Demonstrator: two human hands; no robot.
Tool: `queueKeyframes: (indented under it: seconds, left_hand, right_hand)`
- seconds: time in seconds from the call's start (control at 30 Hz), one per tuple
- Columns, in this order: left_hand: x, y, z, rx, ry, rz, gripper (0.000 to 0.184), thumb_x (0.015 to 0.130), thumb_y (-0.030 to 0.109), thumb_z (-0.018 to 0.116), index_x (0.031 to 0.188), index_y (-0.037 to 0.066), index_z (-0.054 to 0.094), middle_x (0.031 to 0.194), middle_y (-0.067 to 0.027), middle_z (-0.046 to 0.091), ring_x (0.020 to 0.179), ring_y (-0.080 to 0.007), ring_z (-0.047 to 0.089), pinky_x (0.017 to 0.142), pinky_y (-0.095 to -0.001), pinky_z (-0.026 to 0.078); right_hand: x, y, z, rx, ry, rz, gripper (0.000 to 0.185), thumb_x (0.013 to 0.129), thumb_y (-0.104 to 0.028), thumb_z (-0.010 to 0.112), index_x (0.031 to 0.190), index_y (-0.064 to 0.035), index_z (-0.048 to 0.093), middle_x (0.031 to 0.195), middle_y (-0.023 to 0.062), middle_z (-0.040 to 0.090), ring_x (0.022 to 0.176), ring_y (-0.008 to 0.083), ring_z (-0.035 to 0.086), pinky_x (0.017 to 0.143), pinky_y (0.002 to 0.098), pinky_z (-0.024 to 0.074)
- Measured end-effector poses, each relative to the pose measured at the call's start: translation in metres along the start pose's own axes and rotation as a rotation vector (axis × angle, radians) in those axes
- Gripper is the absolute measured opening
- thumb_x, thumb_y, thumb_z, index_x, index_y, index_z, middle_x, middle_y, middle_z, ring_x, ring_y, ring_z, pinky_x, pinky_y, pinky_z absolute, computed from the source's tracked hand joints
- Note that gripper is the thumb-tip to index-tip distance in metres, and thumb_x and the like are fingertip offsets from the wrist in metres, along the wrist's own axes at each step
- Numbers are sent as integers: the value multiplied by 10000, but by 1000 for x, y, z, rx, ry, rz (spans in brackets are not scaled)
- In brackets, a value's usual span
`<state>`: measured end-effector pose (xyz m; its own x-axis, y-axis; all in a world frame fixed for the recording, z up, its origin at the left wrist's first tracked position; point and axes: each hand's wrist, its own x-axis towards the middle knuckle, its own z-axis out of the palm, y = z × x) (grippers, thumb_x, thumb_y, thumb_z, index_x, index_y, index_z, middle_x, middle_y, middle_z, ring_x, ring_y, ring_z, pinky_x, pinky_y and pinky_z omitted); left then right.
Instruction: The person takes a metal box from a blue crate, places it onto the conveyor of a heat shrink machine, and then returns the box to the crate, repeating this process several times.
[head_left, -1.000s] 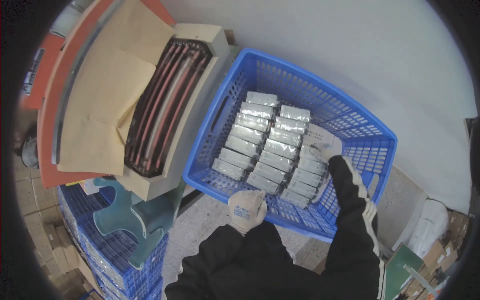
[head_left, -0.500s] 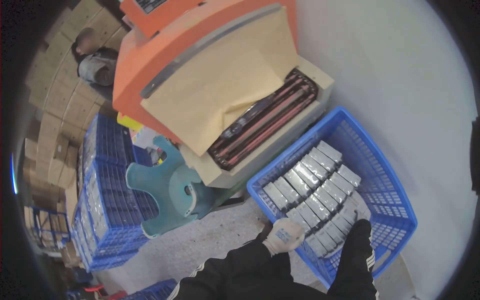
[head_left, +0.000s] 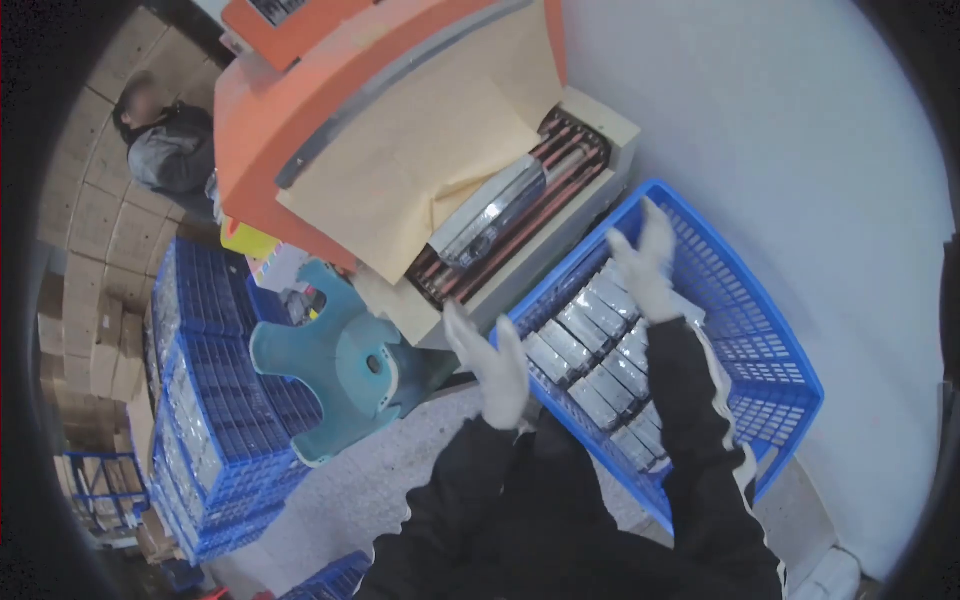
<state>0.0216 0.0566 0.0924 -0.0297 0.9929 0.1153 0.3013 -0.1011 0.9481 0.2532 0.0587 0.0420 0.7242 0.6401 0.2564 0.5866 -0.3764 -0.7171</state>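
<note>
My left hand (head_left: 492, 368), in a white glove, is raised open beside the near edge of the rollers (head_left: 575, 165), its fingers pointing up. Over the far part of the blue basket (head_left: 792, 385) is my right hand (head_left: 646, 262), also gloved and open, with thumb and fingers apart. Neither hand holds anything. A silvery pack (head_left: 492, 212) in shiny clear film lies on the rollers, partly out from under the tan flap (head_left: 400, 165). Rows of similar film-wrapped packs (head_left: 605, 390) lie in the basket, partly hidden by my right arm.
The orange machine (head_left: 245, 150) stands ahead, a white wall (head_left: 800, 200) at the right. To the left are a teal plastic stool (head_left: 350, 365) and stacked blue crates (head_left: 215, 400). Cardboard boxes (head_left: 110, 230) and another person (head_left: 175, 150) are farther back.
Both hands have risen from the basket area towards the rollers, fingers now spread. The silvery pack has come farther out from under the flap. The view has shifted slightly.
</note>
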Motion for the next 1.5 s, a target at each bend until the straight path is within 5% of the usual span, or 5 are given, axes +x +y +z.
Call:
queueKeyframes:
  seconds: [0.2, 0.4, 0.6, 0.9, 1.5]
  left_hand:
    - [54, 17, 5, -149, 30, -84, 576, 949, 118, 453, 1481, -46, 305, 1519, -260, 295, 1391, -362, 368, 1181, -435, 312]
    - [-44, -47, 20, -225, 47, 119, 598, 959, 229, 570, 1439, -33, 326, 1431, -220, 363, 1246, -335, 461, 1009, -414, 435]
    - [-136, -75, 24, 116, -490, 428, 496, 873, 219, 554, 1314, -5, 526, 1370, -207, 511, 1253, -349, 506, 1069, -460, 403]
    - [-134, -71, 32, 343, -699, 729, 308, 814, 202, 580, 1093, 74, 591, 1051, -73, 618, 610, -251, 554, 521, -363, 443]
    - [-135, -61, 38, 482, -725, 711, 226, 879, 233, 519, 1039, 106, 616, 948, -64, 651, 586, -253, 592, 500, -359, 449]
  right_hand:
    - [43, -93, 67, 71, -28, -217, 612, 873, -535, 580, 1298, -95, 571, 1456, 243, 409, 1376, 406, 326, 1150, 510, 218]
    - [-29, -13, -20, 709, -553, 518, 788, 803, -536, 714, 1323, -61, 360, 1153, 143, 508, 991, 243, 590, 730, 395, 576]
    - [-132, 110, -182, 731, -310, 631, 590, 852, -346, 750, 1282, -12, 523, 1173, 109, 609, 1010, 230, 626, 829, 360, 564]
    - [-151, 278, -204, -316, -349, 570, 821, 712, -224, 756, 1462, -113, 442, 1307, 218, 427, 1254, 383, 449, 1101, 431, 348]
    - [-138, 301, -115, -701, -946, 506, 745, 917, -692, 364, 1475, -201, 415, 1492, 142, 443, 1353, 346, 434, 1105, 453, 343]
